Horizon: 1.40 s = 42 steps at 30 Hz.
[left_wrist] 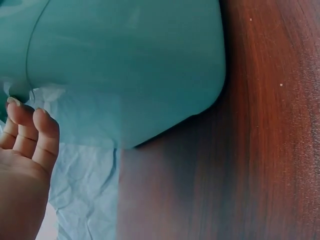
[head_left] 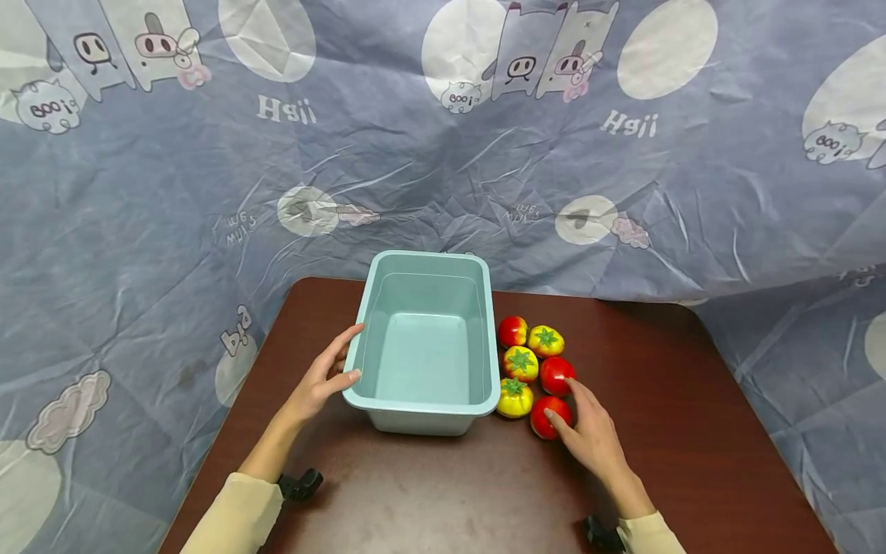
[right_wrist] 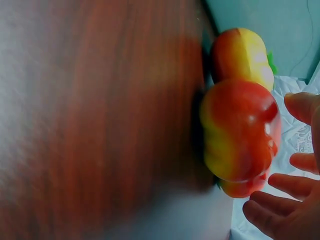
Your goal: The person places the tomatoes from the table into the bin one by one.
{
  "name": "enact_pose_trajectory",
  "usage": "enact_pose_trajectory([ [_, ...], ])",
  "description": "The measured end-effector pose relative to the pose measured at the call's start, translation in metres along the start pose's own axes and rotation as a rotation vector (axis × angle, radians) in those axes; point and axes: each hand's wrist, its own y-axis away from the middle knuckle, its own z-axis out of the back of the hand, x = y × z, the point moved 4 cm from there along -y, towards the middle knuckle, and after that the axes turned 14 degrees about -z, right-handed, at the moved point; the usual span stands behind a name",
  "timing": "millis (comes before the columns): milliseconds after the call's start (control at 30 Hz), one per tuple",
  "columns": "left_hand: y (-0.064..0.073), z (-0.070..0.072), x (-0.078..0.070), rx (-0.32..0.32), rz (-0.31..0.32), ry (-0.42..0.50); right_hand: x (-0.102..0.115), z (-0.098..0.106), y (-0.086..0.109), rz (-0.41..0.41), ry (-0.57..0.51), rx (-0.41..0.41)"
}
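A pale blue-green plastic tub (head_left: 422, 419) stands on the table. My left hand (head_left: 320, 377) holds its left rim, thumb on the rim near the front corner and fingers farther back. In the left wrist view the fingers (left_wrist: 46, 132) curl up at the tub's edge. To the right of the tub lie several glossy tomatoes; two red ones (head_left: 547, 418) (head_left: 557, 375) are nearest my right hand (head_left: 594, 435). That hand reaches over them with thumb and fingers spread. In the right wrist view its fingers (right_wrist: 290, 185) are relaxed beside a red-and-yellow tomato (right_wrist: 240, 130).
Yellow tomatoes with green leafy tops (head_left: 521, 363) and another red one (head_left: 512, 331) sit close against the tub's right side. The dark brown table (head_left: 657, 385) ends at a grey-blue printed cloth (head_left: 415, 169) hanging behind it.
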Motion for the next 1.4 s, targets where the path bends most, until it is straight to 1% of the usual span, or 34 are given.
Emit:
enact_pose_trajectory([
  [100,0.000,0.000,0.000,-0.005,-0.016,0.039,-0.001,-0.003,0.005,-0.011,-0.011,-0.026],
  [233,0.000,-0.002,0.001,0.002,-0.024,0.054,-0.006,-0.008,0.011,-0.067,-0.031,-0.076],
  [333,0.001,-0.003,0.003,0.007,-0.012,0.062,-0.007,-0.014,0.017,-0.119,-0.052,-0.092],
  [467,0.003,-0.003,0.006,-0.001,0.024,0.078,-0.008,-0.022,0.022,-0.153,-0.074,-0.083],
  [567,0.004,-0.004,0.006,-0.011,0.047,0.087,-0.010,-0.025,0.025,-0.159,-0.084,-0.083],
  [667,0.003,-0.006,0.005,-0.021,0.054,0.084,-0.012,-0.026,0.027,-0.172,-0.101,-0.098],
  [833,-0.001,-0.010,-0.003,-0.036,0.047,0.060,-0.013,-0.024,0.026,-0.178,-0.120,-0.126],
  [1033,-0.002,-0.013,-0.012,-0.047,0.035,0.063,-0.009,-0.018,0.022,-0.191,-0.131,-0.146],
  [1233,-0.001,-0.013,-0.012,-0.051,0.035,0.070,-0.001,-0.009,0.018,-0.168,-0.174,-0.187],
  [1400,0.000,-0.012,-0.011,-0.057,0.044,0.071,0.006,-0.006,0.014,-0.167,-0.188,-0.187],
])
